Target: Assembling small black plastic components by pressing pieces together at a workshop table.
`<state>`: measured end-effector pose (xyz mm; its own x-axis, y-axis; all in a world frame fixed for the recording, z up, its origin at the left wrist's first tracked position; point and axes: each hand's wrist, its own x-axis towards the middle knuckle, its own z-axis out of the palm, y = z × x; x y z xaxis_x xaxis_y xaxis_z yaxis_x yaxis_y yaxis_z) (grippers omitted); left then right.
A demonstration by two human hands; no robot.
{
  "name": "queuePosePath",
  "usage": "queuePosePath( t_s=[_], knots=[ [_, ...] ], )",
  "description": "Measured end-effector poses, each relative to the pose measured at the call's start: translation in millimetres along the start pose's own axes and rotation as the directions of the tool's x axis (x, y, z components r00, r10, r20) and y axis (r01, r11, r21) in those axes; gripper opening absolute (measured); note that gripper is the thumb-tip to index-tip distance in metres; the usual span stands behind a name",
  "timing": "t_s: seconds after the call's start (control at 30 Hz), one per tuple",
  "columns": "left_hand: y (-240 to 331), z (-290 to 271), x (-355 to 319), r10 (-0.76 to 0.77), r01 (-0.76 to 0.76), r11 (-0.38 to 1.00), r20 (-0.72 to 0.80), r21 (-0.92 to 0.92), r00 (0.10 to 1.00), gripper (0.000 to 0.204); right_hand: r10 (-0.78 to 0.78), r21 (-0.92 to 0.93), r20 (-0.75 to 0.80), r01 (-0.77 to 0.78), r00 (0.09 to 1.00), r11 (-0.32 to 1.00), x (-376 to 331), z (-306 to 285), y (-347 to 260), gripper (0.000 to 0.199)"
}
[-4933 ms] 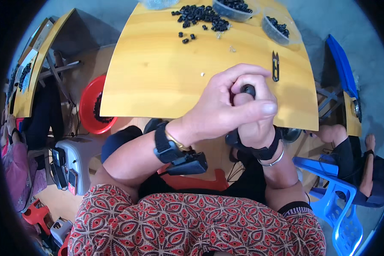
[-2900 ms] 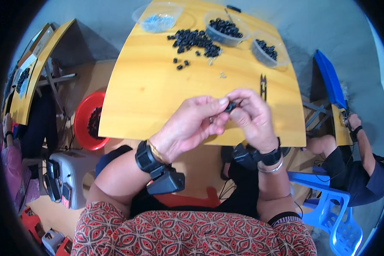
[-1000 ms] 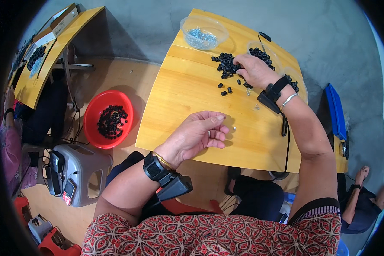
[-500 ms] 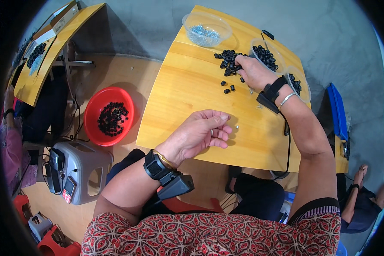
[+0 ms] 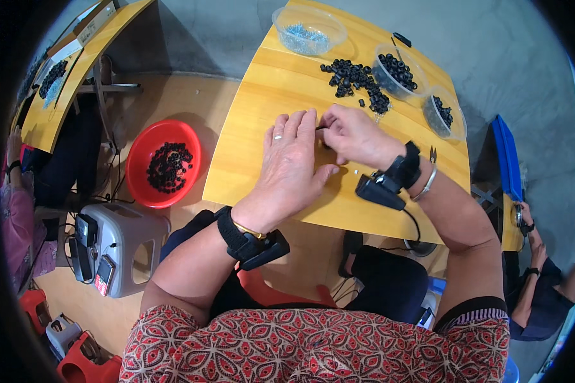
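Observation:
Over the middle of the wooden table (image 5: 243, 172), my left hand (image 5: 291, 159) is held flat with fingers stretched out and thumb apart. My right hand (image 5: 358, 135) is beside it, its fingers curled together at a small black part (image 5: 321, 127) that shows between the two hands. Part of what lies under the right fingers is hidden. A loose pile of small black ring-like parts (image 5: 348, 76) lies beyond the hands. A tiny pale piece (image 5: 356, 171) rests on the wood below my right hand.
Clear tubs hold blue-silver bits (image 5: 305, 39) and black parts (image 5: 396, 69); a smaller tub (image 5: 452, 113) stands at right. Small snips (image 5: 433, 154) lie by my right wrist. On the floor is a red basin (image 5: 184, 172) of black rings. A grey stool (image 5: 128, 249) stands left.
My right hand has come from the black pile toward the left hand. My left hand has turned over and stretched its fingers flat. Some black parts have shifted nearer on the table.

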<state>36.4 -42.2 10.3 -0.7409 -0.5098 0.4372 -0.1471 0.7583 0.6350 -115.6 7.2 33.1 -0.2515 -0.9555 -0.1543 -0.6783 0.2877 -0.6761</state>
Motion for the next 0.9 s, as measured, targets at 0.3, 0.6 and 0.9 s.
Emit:
queuePosePath(
  t_s=[0.3,0.6,0.9],
  knots=[
    [-8,12,-12,0.023,-0.062,0.965,0.154,0.254,0.988,0.074,0.172,0.229,-0.024,-0.162,0.985,0.960,-12,-25,3,0.020],
    [2,7,-8,0.011,-0.057,0.973,0.201,0.222,0.980,0.088,-0.213,-0.443,-0.056,0.167,0.976,0.881,6,-30,33,0.017],
    [-5,22,-9,0.011,-0.060,0.939,0.145,0.337,0.989,0.098,-0.096,-0.163,-0.215,0.061,0.972,0.985,-55,-39,15,0.012]
  ],
)
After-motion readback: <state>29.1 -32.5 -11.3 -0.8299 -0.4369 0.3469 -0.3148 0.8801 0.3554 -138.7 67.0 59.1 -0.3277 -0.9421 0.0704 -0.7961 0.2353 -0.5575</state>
